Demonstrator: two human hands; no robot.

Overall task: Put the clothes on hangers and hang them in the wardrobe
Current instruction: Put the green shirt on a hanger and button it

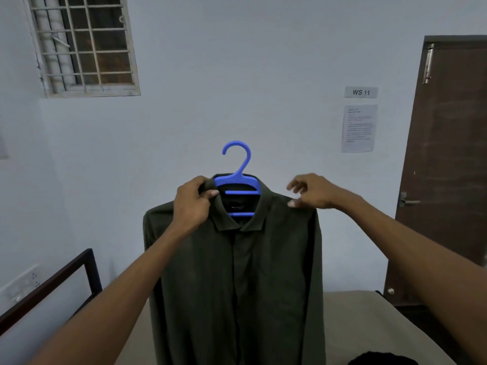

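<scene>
The shirt [237,280] hangs on the blue hanger [237,180], held up over the bed [350,317]. The left hand [192,204] grips its collar, fingers curled round the cloth. The right hand [313,192] touches the shoulder, thumb down, fingers loosely spread.

Setting: you are in a plain bedroom used as a numbered recording station. Evidence: bare pale walls [237,61]; a barred window [84,43] at your 11 o'clock; a dark wooden door [448,167] with lever handle at 2 o'clock. Beside the door, a label reading "WS 11" [361,92] sits above a printed notice [359,128], text too small to read. Below you, a bed [369,325] under a beige sheet, with a dark bed frame rail [52,285] at 8 o'clock. A wall socket plate [21,284] sits low at 9 o'clock.
</scene>
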